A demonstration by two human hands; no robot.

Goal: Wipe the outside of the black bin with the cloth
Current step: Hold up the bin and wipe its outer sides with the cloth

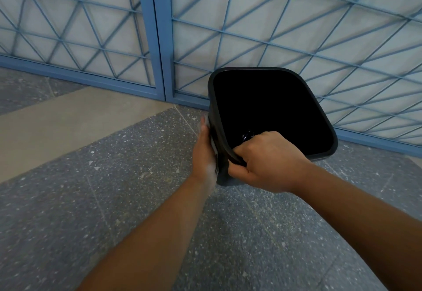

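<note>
Now right hand (267,162) grips black bin (324,151) (rim)

The black bin (274,108), square-mouthed with rounded corners, sat tilted, its open mouth facing up. A grey cloth (225,176) lay against its outer wall at seven o'clock.

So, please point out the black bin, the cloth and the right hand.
black bin (296,74): head view, far rim.
cloth (222,177): head view, grey fold under the bin's near corner.
right hand (269,162): head view, back of hand.
</note>
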